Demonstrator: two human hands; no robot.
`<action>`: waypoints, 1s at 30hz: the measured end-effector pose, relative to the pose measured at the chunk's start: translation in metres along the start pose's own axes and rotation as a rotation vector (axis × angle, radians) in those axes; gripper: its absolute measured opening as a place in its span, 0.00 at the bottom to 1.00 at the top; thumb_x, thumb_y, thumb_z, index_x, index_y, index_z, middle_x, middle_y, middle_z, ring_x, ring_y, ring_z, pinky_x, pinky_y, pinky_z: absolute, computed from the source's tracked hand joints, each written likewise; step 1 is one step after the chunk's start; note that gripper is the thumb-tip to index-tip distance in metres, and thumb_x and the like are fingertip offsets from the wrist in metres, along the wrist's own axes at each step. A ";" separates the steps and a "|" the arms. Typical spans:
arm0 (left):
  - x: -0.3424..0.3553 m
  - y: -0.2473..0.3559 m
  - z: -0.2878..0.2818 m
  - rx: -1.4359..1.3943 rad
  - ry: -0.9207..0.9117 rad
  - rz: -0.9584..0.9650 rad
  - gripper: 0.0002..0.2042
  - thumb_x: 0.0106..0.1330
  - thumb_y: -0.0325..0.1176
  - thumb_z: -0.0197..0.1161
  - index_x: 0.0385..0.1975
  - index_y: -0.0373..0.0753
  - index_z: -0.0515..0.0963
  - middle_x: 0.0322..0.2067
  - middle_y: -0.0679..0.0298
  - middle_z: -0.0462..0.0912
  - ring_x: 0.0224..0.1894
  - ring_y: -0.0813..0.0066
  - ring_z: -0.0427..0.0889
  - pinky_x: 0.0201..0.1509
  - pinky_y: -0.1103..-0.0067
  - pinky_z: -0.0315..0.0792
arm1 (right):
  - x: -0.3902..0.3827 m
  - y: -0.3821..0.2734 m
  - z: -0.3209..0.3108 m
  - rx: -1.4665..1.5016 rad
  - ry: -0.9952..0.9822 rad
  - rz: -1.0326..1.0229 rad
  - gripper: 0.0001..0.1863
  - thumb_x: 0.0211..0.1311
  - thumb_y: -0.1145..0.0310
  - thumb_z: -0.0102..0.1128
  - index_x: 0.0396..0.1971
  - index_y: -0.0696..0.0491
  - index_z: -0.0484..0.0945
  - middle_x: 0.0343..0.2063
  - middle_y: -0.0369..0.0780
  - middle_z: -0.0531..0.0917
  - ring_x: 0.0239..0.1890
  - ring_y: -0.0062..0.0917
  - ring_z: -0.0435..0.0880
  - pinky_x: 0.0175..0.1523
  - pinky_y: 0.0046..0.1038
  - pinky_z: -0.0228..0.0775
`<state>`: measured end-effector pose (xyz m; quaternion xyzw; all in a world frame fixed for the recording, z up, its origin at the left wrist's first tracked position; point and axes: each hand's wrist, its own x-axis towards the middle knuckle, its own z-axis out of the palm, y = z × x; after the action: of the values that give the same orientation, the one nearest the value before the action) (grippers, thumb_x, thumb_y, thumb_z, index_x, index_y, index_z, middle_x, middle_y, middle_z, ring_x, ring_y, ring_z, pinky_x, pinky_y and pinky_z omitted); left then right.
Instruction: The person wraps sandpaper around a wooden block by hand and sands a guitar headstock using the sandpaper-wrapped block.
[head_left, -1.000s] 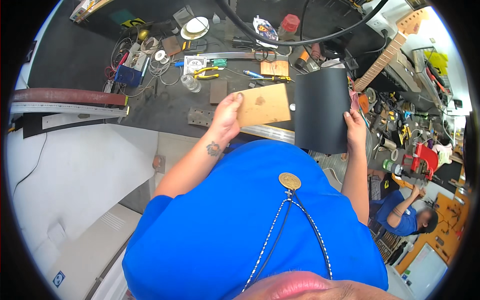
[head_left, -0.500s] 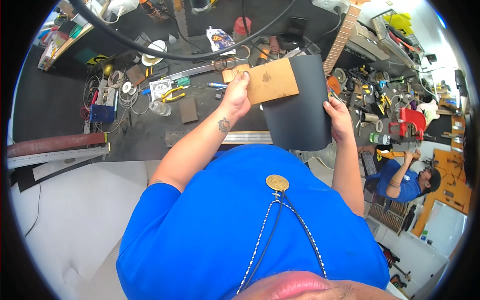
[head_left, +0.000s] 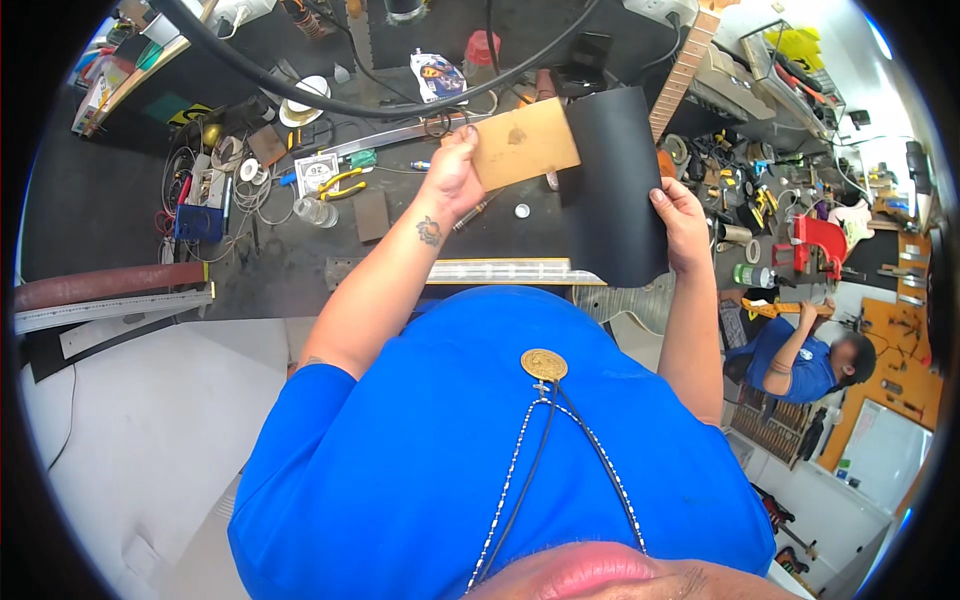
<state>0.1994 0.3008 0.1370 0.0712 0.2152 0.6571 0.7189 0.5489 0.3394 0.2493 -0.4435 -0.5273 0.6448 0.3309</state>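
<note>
Both sheets had risen higher over the bench (head_left: pixel 300 270). The left hand (head_left: pixel 452 172) pinched the tan sheet (head_left: pixel 525 143) (long axis sideways); the right hand (head_left: pixel 683 222) gripped the black sheet (head_left: pixel 612 180) beside it.

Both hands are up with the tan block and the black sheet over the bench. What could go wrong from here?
The left hand pinches the tan block only at its end, so it could slip onto the cluttered bench. The black sheet, held by the right hand at one edge, hangs limp and might snag the guitar neck behind it.
</note>
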 end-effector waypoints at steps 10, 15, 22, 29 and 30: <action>-0.006 -0.001 -0.159 0.247 0.591 0.073 0.13 0.85 0.36 0.53 0.59 0.35 0.75 0.55 0.56 0.85 0.57 0.59 0.86 0.63 0.61 0.81 | 0.008 0.043 -0.045 -0.494 0.336 0.096 0.12 0.79 0.71 0.59 0.56 0.59 0.80 0.39 0.37 0.90 0.37 0.17 0.86 0.45 0.24 0.78; -0.024 -0.002 -0.131 0.032 0.515 -0.127 0.18 0.84 0.41 0.52 0.61 0.33 0.76 0.58 0.52 0.85 0.60 0.55 0.85 0.66 0.59 0.79 | 0.006 0.095 -0.059 -0.118 0.363 0.268 0.12 0.78 0.71 0.60 0.55 0.59 0.80 0.42 0.39 0.89 0.41 0.21 0.87 0.48 0.26 0.79; -0.044 0.000 -0.126 0.350 0.527 -0.298 0.20 0.81 0.46 0.57 0.59 0.35 0.79 0.57 0.53 0.87 0.59 0.55 0.87 0.66 0.59 0.80 | -0.047 0.085 -0.121 0.212 0.347 0.188 0.14 0.80 0.70 0.57 0.59 0.58 0.77 0.49 0.41 0.88 0.49 0.26 0.89 0.58 0.31 0.81; -0.042 -0.025 -0.112 0.388 0.556 -0.378 0.23 0.79 0.51 0.60 0.59 0.38 0.80 0.55 0.55 0.88 0.56 0.56 0.88 0.63 0.58 0.81 | -0.134 0.113 -0.177 0.519 0.282 0.185 0.19 0.83 0.69 0.53 0.66 0.60 0.73 0.57 0.42 0.85 0.57 0.28 0.87 0.65 0.33 0.80; -0.046 -0.027 -0.105 0.324 0.496 -0.397 0.24 0.79 0.53 0.60 0.60 0.39 0.80 0.54 0.56 0.88 0.55 0.57 0.88 0.62 0.58 0.82 | -0.141 0.129 -0.182 0.544 0.193 0.213 0.19 0.83 0.69 0.53 0.66 0.61 0.72 0.57 0.43 0.85 0.58 0.29 0.86 0.65 0.34 0.80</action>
<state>0.1793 0.2333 0.0423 -0.0207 0.4942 0.4591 0.7379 0.7763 0.2542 0.1462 -0.4506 -0.2519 0.7484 0.4165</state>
